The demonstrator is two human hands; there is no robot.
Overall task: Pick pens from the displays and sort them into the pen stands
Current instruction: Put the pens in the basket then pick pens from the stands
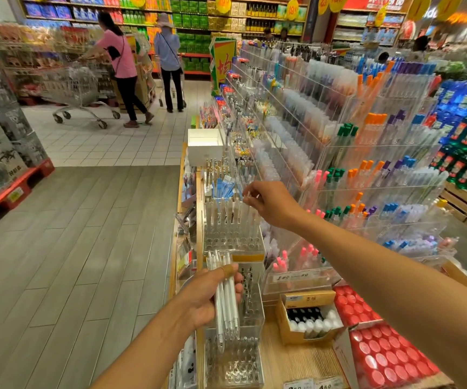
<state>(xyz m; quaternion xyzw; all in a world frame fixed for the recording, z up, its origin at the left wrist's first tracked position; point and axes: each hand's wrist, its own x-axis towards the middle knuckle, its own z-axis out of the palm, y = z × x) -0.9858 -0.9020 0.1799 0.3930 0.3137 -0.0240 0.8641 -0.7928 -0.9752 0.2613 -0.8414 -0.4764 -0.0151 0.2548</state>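
Left hand [212, 293] gripping a bundle of white pens [226, 299] above the near clear stand [233, 363]. Right hand [271, 203] pinching one white pen [247, 196] over the farther stand [232, 234].

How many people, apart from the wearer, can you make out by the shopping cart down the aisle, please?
2: a person in a pink top pushing the shopping cart, and a person in a blue shirt just right of them. Others further back may be hidden.

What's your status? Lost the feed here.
Left hand grips bunch of white pens. Right hand pinches one pen top at clear pen stand. Nothing blocking.
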